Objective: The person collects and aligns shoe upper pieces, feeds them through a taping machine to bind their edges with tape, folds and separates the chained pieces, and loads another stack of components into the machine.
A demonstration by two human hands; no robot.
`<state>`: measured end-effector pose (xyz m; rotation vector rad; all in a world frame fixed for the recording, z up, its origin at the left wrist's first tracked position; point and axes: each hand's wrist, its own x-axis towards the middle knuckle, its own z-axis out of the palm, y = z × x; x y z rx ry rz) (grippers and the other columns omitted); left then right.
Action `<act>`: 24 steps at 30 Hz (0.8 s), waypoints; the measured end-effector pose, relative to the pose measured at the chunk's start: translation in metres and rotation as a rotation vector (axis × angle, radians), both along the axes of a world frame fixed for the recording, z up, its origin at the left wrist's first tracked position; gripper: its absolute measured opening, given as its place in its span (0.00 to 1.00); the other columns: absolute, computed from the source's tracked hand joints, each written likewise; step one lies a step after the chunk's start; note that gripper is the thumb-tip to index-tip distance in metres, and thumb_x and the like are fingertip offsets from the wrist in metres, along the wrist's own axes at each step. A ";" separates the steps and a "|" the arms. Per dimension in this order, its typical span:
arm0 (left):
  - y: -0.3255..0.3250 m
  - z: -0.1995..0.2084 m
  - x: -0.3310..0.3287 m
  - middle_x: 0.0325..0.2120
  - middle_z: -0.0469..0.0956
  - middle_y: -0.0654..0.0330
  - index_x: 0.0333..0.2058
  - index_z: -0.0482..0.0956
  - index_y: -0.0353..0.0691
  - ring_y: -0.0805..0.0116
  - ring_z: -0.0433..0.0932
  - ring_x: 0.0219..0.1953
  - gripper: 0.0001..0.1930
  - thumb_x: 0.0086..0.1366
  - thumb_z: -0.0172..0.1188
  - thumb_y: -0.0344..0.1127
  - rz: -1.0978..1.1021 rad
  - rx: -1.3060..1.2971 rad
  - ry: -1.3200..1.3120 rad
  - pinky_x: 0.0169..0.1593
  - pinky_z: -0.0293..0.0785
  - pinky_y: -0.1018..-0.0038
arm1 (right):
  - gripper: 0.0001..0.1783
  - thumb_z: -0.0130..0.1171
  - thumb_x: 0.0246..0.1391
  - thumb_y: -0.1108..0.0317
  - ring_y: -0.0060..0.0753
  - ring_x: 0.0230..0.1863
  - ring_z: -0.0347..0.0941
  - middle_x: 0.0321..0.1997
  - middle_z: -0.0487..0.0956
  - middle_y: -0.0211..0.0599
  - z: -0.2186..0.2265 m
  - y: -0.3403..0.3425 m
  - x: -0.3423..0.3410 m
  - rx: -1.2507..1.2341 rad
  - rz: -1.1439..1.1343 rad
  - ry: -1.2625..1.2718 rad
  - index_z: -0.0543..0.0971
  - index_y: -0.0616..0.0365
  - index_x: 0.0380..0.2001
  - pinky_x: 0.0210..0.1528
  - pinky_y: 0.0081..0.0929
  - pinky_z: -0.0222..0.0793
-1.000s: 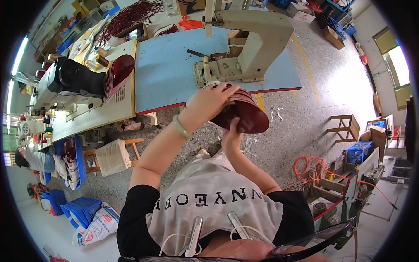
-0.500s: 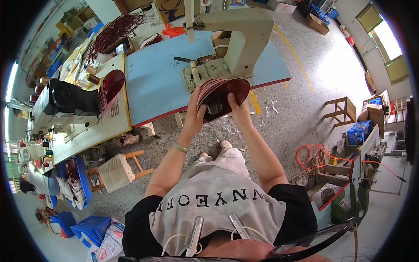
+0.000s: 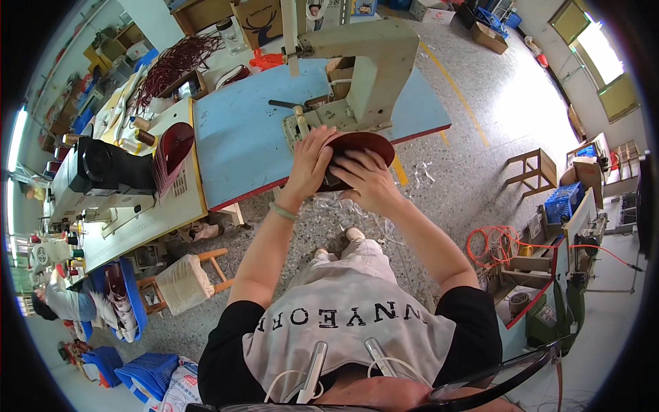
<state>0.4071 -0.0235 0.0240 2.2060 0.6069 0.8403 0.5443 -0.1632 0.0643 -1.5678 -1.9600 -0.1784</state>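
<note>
The left hand (image 3: 310, 165) holds the curved dark-red stack (image 3: 379, 143) at its left side; the right hand (image 3: 371, 184) lies spread over its hollow.

One wide fisheye camera is riding at head height — the left of a worn pair — and is facing steeply downward. It is catching the pale-grey, black-sleeved cloth shirt (image 3: 343, 347) very near, along the bottom, the glossy, dark-red curved piece (image 3: 379, 142) above centre, and the light-blue, red-edged flat desk (image 3: 237, 137) beyond, while a bright rectangular window (image 3: 601, 56) is bending along the right rim.
</note>
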 end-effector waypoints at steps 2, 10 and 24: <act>0.008 0.010 0.012 0.59 0.65 0.51 0.58 0.67 0.43 0.49 0.60 0.62 0.22 0.71 0.40 0.45 -0.047 -0.043 0.012 0.65 0.49 0.57 | 0.26 0.68 0.39 0.55 0.30 0.56 0.67 0.44 0.80 0.23 -0.017 0.011 0.012 -0.009 0.002 -0.065 0.79 0.42 0.46 0.64 0.44 0.50; 0.031 0.035 0.039 0.56 0.70 0.51 0.58 0.68 0.38 0.51 0.64 0.59 0.33 0.72 0.28 0.58 -0.102 -0.224 0.240 0.63 0.55 0.65 | 0.30 0.69 0.31 0.47 0.28 0.49 0.71 0.41 0.82 0.22 -0.023 0.029 0.032 -0.004 0.080 -0.016 0.82 0.47 0.41 0.63 0.51 0.48; 0.125 0.061 0.004 0.47 0.76 0.55 0.56 0.69 0.27 0.71 0.73 0.48 0.27 0.68 0.54 0.44 0.105 -0.854 -0.215 0.52 0.68 0.77 | 0.29 0.69 0.34 0.43 0.35 0.38 0.75 0.30 0.81 0.33 0.037 0.164 0.073 -0.081 0.100 0.143 0.83 0.48 0.40 0.59 0.40 0.58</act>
